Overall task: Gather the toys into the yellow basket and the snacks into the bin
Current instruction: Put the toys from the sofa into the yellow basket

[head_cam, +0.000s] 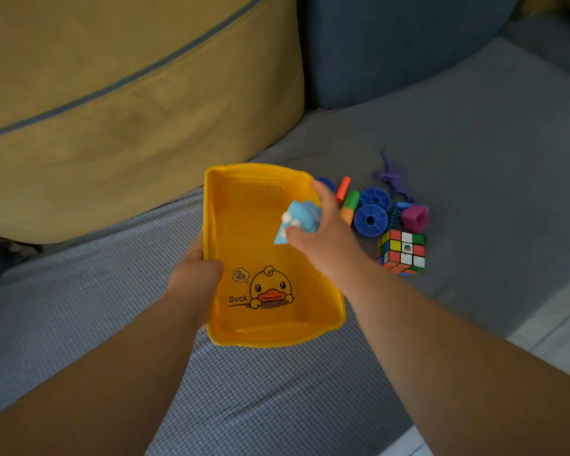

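One basket (244, 245) edge sits in the left hand (196, 261).

My left hand (196, 269) grips the yellow basket (244, 327) on the sofa (277, 390) while my right hand (323, 232) holds a blue toy (298, 218) over it.

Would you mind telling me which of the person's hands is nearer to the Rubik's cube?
Right. The right hand, holding a blue toy over the yellow basket, is close to the Rubik's cube; the left hand grips the basket's opposite rim.
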A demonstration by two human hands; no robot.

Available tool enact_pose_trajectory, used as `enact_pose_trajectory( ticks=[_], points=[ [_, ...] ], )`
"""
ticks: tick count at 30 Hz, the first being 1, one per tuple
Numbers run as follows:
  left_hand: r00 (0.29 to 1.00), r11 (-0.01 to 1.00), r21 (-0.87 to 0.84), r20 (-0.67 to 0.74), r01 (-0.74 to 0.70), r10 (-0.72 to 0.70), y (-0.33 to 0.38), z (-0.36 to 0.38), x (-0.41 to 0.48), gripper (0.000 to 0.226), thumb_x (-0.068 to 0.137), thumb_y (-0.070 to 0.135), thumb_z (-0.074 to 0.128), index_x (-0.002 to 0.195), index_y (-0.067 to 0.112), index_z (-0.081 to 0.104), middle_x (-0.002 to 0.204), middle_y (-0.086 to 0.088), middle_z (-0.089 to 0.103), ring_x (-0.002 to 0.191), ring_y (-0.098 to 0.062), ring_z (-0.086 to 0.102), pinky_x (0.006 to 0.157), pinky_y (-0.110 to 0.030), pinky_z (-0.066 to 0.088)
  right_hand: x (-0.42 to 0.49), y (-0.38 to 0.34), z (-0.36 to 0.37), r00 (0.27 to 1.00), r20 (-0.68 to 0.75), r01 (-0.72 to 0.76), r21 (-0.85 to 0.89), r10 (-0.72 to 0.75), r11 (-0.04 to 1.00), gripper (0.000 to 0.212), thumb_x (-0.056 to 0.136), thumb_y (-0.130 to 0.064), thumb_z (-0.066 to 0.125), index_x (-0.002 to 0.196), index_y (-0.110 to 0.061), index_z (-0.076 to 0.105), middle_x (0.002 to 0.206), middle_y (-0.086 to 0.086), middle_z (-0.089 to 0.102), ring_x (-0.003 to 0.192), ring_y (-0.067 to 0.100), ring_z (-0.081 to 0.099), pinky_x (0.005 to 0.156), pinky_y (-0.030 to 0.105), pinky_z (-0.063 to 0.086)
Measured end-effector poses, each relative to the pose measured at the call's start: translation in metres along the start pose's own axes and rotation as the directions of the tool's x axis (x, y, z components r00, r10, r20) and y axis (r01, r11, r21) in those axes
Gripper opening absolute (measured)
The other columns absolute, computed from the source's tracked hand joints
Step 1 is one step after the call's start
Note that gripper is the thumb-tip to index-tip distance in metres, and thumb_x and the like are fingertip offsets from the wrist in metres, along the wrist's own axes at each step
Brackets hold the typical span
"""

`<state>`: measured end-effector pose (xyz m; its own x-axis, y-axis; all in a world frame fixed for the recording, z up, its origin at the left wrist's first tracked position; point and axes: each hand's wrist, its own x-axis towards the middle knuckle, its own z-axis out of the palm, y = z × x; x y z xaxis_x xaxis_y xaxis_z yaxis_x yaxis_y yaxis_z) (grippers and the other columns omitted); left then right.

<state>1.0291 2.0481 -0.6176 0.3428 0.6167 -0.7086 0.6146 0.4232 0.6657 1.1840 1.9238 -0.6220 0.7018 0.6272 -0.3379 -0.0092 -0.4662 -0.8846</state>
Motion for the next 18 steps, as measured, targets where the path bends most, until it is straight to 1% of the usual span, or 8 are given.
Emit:
enact_pose_trajectory(
  ticks=[4,6,7,9,11,13,15,18],
  points=[
    [0.999,1.0,0.004,0.022,-0.03,0.03,0.003,0.004,0.001,0.067,0.087,-0.006,0.04,0.127,0.046,0.054,0.093,-0.004,0.073,0.075,-0.028,0.071,0.05,-0.036,0.058,-0.019,0.023,0.019,0.952,0.305,0.081,-0.282,0.009,0.956,0.079,0.073,-0.021,0.07,0.138,-0.045,0.033,0.133,-0.009,0.041,0.12,0.021,0.044,0.096,0.044,0.047],
    [0.999,1.0,0.008,0.021,-0.028,0.028,0.001,0.004,0.004,0.07,0.086,-0.005,0.041,0.13,0.047,0.053,0.093,-0.007,0.074,0.081,-0.034,0.071,0.056,-0.043,0.06,-0.025,0.034,0.025,0.92,0.392,0.164,-0.409,0.011,0.898,0.069,0.075,-0.018,0.071,0.133,-0.036,0.04,0.131,-0.005,0.041,0.116,0.018,0.046,0.095,0.04,0.046],
    [1.0,1.0,0.012,0.015,-0.025,0.024,-0.001,0.004,0.005,0.071,0.086,-0.005,0.041,0.132,0.049,0.051,0.095,-0.007,0.073,0.084,-0.036,0.07,0.062,-0.048,0.061,-0.027,0.039,0.028,0.907,0.422,0.239,-0.486,-0.014,0.84,0.061,0.077,-0.016,0.071,0.129,-0.03,0.042,0.13,-0.003,0.042,0.113,0.018,0.048,0.096,0.039,0.044],
    [1.0,0.999,0.034,-0.001,-0.025,0.025,-0.003,0.004,0.008,0.073,0.085,-0.003,0.041,0.134,0.051,0.048,0.102,-0.005,0.072,0.087,-0.036,0.069,0.069,-0.053,0.06,-0.03,0.05,0.033,0.875,0.471,0.424,-0.635,-0.112,0.646,0.046,0.083,-0.015,0.066,0.122,-0.023,0.044,0.128,0.0,0.043,0.111,0.021,0.048,0.098,0.039,0.039],
    [1.0,0.999,0.03,0.0,-0.025,0.025,-0.005,0.003,0.01,0.073,0.087,-0.002,0.041,0.137,0.05,0.045,0.104,-0.002,0.07,0.087,-0.032,0.068,0.066,-0.048,0.058,-0.031,0.062,0.037,0.849,0.508,0.499,-0.682,-0.144,0.534,0.035,0.089,-0.015,0.059,0.121,-0.019,0.046,0.129,0.003,0.042,0.11,0.025,0.049,0.095,0.038,0.041],
    [0.999,0.999,0.031,-0.002,-0.034,0.034,-0.007,0.003,0.01,0.071,0.088,-0.002,0.042,0.135,0.051,0.045,0.1,0.001,0.069,0.087,-0.031,0.067,0.068,-0.047,0.057,-0.027,0.071,0.04,0.841,0.529,0.5,-0.684,-0.111,0.532,0.028,0.09,-0.017,0.057,0.117,-0.019,0.05,0.127,0.003,0.043,0.112,0.024,0.047,0.094,0.035,0.041],
    [0.999,0.999,0.03,-0.002,-0.037,0.037,-0.011,0.003,0.01,0.071,0.086,-0.002,0.043,0.133,0.052,0.048,0.099,0.001,0.07,0.089,-0.033,0.068,0.075,-0.056,0.057,-0.022,0.071,0.042,0.839,0.544,0.462,-0.69,-0.023,0.557,0.022,0.089,-0.021,0.06,0.11,-0.022,0.053,0.126,0.001,0.043,0.113,0.022,0.045,0.096,0.036,0.04],
    [0.999,0.999,0.022,-0.018,-0.038,0.038,-0.013,0.001,0.009,0.071,0.085,-0.003,0.043,0.128,0.052,0.051,0.099,0.0,0.07,0.092,-0.035,0.067,0.08,-0.06,0.056,-0.014,0.062,0.045,0.821,0.562,0.398,-0.695,0.106,0.599,0.016,0.09,-0.032,0.057,0.102,-0.022,0.059,0.118,0.0,0.05,0.101,0.02,0.052,0.089,0.037,0.046]
  ],
)
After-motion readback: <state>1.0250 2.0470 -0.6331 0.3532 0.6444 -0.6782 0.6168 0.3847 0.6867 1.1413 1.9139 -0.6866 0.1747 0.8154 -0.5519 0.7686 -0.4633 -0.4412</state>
